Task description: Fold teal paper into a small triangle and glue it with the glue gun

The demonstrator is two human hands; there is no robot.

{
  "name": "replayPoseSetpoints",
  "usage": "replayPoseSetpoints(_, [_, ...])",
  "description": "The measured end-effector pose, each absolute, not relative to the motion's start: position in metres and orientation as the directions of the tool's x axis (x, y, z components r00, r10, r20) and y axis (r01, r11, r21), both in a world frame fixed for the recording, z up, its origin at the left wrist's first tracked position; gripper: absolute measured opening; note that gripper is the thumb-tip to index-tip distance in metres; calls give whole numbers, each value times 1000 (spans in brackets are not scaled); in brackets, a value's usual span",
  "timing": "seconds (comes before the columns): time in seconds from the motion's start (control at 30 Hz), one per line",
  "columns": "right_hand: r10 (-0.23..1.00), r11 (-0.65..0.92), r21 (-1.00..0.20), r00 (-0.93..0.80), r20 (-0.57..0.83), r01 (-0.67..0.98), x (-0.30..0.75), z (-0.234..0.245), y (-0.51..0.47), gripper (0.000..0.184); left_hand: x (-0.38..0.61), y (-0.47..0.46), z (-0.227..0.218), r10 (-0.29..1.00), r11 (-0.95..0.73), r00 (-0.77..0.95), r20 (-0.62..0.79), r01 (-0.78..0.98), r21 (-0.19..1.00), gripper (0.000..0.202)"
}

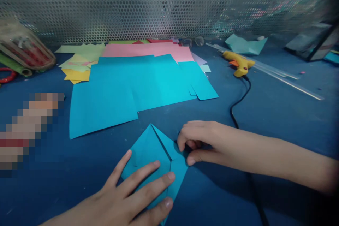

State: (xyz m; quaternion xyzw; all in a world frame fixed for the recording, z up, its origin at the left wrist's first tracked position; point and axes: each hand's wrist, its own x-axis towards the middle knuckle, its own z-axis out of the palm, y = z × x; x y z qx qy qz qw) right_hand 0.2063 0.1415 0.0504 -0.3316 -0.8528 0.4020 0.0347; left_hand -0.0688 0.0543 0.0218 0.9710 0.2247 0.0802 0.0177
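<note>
A folded piece of turquoise paper (155, 148), pointed at its far end, lies on the blue table (278, 113) in front of me. My left hand (132, 194) rests flat on it with fingers stretched out, pressing it down. My right hand (197, 141) is at the paper's right corner, fingers curled and thumb tucked under, pinching the edge of a folded flap.
Large turquoise sheets (132, 84) lie beyond, with pink (159, 49) and yellow (76, 74) sheets behind them. A yellow glue gun (239, 63) with a black cord (238, 106) sits at the right, beside clear glue sticks (286, 77). A perforated metal screen (159, 3) closes the back.
</note>
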Motion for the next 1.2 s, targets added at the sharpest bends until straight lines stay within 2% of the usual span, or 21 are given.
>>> replayPoseSetpoints(0.1, [576, 410, -735, -778, -250, 540, 209, 51, 144, 5, -70, 55, 20, 411, -912, 902, 134, 407, 56, 43])
replayPoseSetpoints(0.23, [525, 379, -762, -800, -289, 524, 216, 51, 147, 9, -71, 56, 21, 413, -911, 904, 109, 408, 68, 40])
replayPoseSetpoints(0.37, [530, 382, -721, -776, -341, 578, 220, 57, 146, 12, -70, 54, 19, 426, -904, 896, 121, 418, 86, 40])
replayPoseSetpoints(0.47, [546, 387, -696, -759, -356, 605, 219, 63, 143, 8, -70, 52, 18, 442, -896, 887, 137, 431, 105, 39])
replayPoseSetpoints(0.6, [620, 415, -667, -729, -291, 619, 212, 61, 139, 27, -69, 50, 17, 456, -890, 879, 136, 448, 89, 38])
replayPoseSetpoints(0.7, [685, 433, -618, -685, -248, 657, 209, 54, 137, 22, -69, 51, 19, 438, -899, 889, 135, 429, 91, 44])
replayPoseSetpoints(0.87, [643, 431, -643, -715, -273, 633, 211, 52, 135, 8, -69, 53, 28, 452, -889, 880, 143, 431, 154, 34])
replayPoseSetpoints(0.93, [650, 449, -622, -712, -266, 642, 209, 54, 129, 11, -67, 53, 33, 505, -861, 848, 161, 482, 165, 37])
replayPoseSetpoints(1.07, [696, 555, -537, -708, -117, 635, 199, 59, 107, 27, -65, 57, 40, 631, -776, 755, 180, 620, 118, 36])
replayPoseSetpoints(1.13, [679, 602, -516, -731, -71, 609, 195, 59, 97, 29, -66, 59, 39, 654, -750, 722, 227, 658, 65, 33])
replayPoseSetpoints(1.2, [666, 643, -484, -745, -29, 594, 192, 57, 92, 38, -68, 61, 35, 635, -749, 717, 288, 663, 2, 33])
